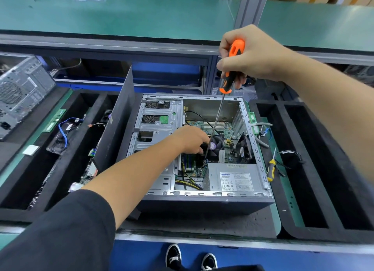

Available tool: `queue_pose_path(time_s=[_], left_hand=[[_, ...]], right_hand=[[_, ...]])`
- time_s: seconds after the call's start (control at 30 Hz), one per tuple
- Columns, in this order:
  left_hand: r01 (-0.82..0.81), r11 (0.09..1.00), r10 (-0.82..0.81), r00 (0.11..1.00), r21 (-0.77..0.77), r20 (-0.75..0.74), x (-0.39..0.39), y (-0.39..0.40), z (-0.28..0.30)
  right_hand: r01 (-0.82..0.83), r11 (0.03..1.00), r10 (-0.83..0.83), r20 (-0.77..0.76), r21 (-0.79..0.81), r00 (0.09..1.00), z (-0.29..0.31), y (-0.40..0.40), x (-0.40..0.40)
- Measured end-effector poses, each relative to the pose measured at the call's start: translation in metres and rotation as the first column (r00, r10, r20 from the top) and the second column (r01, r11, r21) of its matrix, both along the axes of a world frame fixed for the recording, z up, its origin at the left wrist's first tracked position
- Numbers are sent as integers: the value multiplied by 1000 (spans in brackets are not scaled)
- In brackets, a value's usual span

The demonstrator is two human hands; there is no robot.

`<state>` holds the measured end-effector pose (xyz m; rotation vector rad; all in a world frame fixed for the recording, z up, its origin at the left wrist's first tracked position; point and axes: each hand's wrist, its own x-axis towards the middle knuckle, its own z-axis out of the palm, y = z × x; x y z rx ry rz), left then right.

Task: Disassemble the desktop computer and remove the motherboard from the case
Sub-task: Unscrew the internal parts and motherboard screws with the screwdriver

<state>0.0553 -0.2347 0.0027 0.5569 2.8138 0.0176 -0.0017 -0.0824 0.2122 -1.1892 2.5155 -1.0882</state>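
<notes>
An open desktop case [204, 204] lies on its side in front of me. Inside it the green motherboard [212, 127] shows at the back, a black CPU cooler [215, 147] in the middle and a grey power supply [234, 177] at the front right. My right hand [251, 56] grips the orange-and-black handle of a long screwdriver [232, 68]. Its shaft slants down to a screw point beside the cooler. My left hand [192, 139] reaches into the case with fingers curled around the shaft's lower end near the cooler; the fingertips are hidden.
A grey side panel [115, 125] stands upright against the case's left side. Black foam trays on the left hold cables and boards [64, 133]. A yellow screwdriver [271, 167] and pliers lie right of the case. Another case [22, 92] sits far left.
</notes>
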Motion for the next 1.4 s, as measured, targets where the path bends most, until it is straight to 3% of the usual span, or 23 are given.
queue_pose_path(time_s=[0.3,0.57,0.73,1.0,1.13,1.27,1.4], left_hand=[[22,999,-21,999,28,-36,0,-1,-4],[105,994,-106,994,-40,-28,1,3,-2],[92,995,-91,996,29,-12,2,2,1],[42,998,-39,997,-42,72,-4,8,3],[41,999,-40,997,-15,64,-8,18,2],[24,1000,-23,997,-12,74,-9,19,0],[-8,1000,9,998,-17,61,-7,21,-2]], right_hand=[[-5,1000,6,-35,21,999,-1,2,-2],[-42,998,43,-31,36,999,0,7,2],[-145,979,130,109,142,985,13,5,3],[-17,927,34,-39,374,999,23,-3,9],[-41,904,49,-9,426,999,28,-7,4],[-105,861,37,144,498,989,46,-2,1],[-142,793,95,111,593,989,55,-3,4]])
